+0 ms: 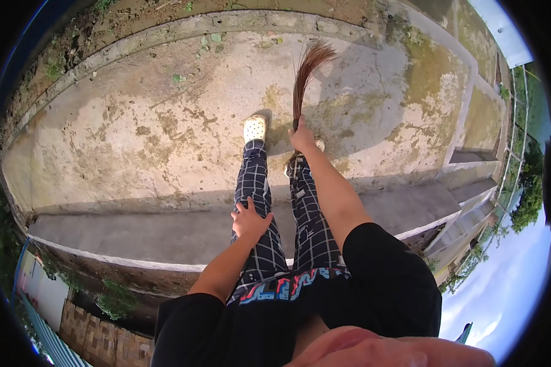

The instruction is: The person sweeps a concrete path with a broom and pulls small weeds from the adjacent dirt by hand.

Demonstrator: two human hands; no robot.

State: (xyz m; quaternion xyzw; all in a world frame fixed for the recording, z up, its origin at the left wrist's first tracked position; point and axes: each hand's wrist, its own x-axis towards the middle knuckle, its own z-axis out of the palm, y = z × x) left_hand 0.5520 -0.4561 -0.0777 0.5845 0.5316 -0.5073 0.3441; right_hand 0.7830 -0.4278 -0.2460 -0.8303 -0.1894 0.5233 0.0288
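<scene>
Broom (302, 78) clamped in R hand (301, 136); L hand (251, 221) splayed on chk'd trousers (252, 174).

Concrete curb (226, 22) is curving along the top, with bare soil (159, 12) lying beyond it. Smooth gray ledge (141, 235) is running left to right across the middle. Lower left: green shrub (116, 300) is growing below the ledge, woven panel (98, 330) is standing just beneath it, green corrugated sheet (46, 330) is slanting near a white wall (44, 293). Right rim: pole fence (523, 122) is bowing, green trees (528, 202) are showing next to it, cloudy blue sky (496, 293) is filling the lower right.
</scene>
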